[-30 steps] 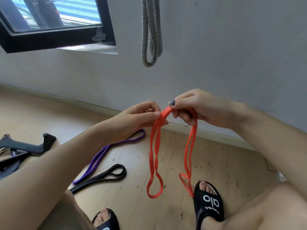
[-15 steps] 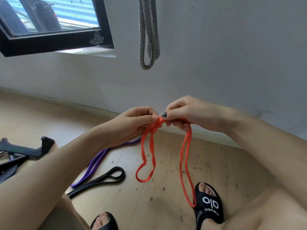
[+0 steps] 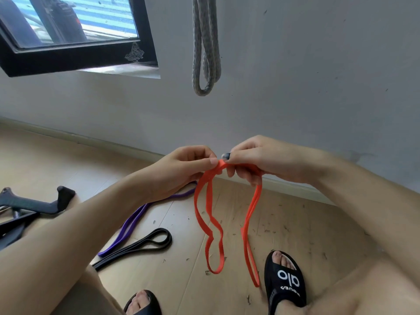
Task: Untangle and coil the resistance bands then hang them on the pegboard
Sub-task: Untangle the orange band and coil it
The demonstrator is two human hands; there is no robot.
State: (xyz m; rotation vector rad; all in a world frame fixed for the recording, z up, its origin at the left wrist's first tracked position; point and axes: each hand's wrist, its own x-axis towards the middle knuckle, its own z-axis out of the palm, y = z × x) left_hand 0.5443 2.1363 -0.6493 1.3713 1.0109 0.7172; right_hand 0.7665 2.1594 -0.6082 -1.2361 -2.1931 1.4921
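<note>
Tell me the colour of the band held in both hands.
Orange-red band, seen in the head view.

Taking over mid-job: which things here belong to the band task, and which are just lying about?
Job:
orange band, pinched by left hand and right hand
purple band, on floor
black band, on floor
grey band, hanging on wall

Lying about:
black equipment

We see a grey wall (image 3: pixel 295 76), a black-framed window (image 3: pixel 75 53) at upper left, and a light wooden floor (image 3: pixel 56 160).
</note>
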